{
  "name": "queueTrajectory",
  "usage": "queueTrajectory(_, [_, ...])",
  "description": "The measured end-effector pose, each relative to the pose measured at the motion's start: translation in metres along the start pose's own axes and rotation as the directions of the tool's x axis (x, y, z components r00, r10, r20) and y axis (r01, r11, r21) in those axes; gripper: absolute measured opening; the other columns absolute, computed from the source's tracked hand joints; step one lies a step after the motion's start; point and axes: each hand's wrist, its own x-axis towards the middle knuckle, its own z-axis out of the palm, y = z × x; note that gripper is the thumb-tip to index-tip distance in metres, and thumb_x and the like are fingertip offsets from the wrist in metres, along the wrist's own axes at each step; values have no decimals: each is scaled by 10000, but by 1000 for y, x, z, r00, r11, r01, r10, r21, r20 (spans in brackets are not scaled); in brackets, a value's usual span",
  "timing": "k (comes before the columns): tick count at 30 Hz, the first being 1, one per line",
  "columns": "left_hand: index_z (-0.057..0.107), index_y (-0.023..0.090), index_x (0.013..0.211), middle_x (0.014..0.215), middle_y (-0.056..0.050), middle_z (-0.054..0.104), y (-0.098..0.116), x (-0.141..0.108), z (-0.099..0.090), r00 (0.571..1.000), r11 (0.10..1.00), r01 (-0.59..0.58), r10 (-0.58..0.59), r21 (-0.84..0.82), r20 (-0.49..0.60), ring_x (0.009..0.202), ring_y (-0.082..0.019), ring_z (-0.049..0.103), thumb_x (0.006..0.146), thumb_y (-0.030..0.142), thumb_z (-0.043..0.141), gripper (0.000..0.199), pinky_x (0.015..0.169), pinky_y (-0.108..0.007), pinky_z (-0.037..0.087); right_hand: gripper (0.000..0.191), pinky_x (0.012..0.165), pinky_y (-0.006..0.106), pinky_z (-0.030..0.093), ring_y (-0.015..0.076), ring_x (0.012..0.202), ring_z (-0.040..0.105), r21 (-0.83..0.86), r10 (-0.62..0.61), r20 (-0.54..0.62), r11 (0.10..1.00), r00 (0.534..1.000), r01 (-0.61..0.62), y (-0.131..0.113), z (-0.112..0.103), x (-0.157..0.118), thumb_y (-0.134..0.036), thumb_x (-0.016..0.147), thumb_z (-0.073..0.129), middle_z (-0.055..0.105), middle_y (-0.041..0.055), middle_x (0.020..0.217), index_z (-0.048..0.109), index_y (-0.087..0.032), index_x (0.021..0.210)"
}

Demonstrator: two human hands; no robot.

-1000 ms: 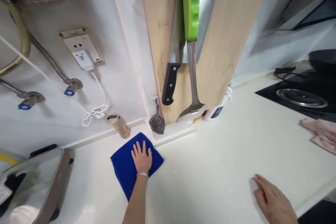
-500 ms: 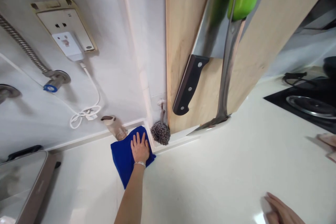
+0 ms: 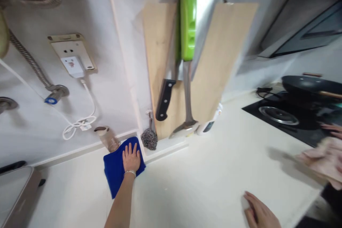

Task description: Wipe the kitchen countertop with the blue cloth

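Observation:
My left hand, with a bracelet at the wrist, lies flat on a blue cloth, fingers spread. The cloth rests on the white countertop against the low ledge by the wall. A beige translucent bottle stands just behind the cloth, partly covered by it. To the right of the cloth hangs a metal scouring ball. At the lower right, my right hand is over the counter, fingers extended and the thumb apart, holding nothing visible; the frame's edge cuts it off.
A black-handled knife, a green-handled spatula and a wooden board hang on the wall. Another person holds a pink cloth by the black cooktop. A wok sits behind. A plugged-in charger trails a cable.
The view has shifted, showing more of the board, the cooktop and the other person's pink cloth. My left hand stays flat on the blue cloth; more of my right hand shows.

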Motion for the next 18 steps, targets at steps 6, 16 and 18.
queueTrajectory(6, [425,237,1478,1585,-116,370,-2,-60,-10,1000,1000,-14,14,18,2,1481,-326,285,965,400,342,545,1197,-535,256,381,996,502,499,286,1166,592,-1,81,-38,997,996,-81,-24,-7,6,-303,915,398,612,116,1293,509,-204,1266])
queueTrajectory(16, [392,239,1491,1586,-129,359,17,-190,-34,985,986,-166,167,22,-39,1479,-341,285,967,397,375,548,1179,-570,302,360,996,479,481,277,1148,595,44,47,-131,998,990,-41,-17,-5,1,-317,912,411,627,117,1273,547,-198,1223])
queueTrajectory(18, [356,267,1505,1598,-110,341,20,-219,-42,977,977,-211,211,12,-37,1484,-323,282,969,386,385,549,1181,-563,311,362,1002,481,481,280,1134,605,55,41,-146,998,988,-34,-14,-3,-1,-324,910,414,634,118,1261,559,-195,1216])
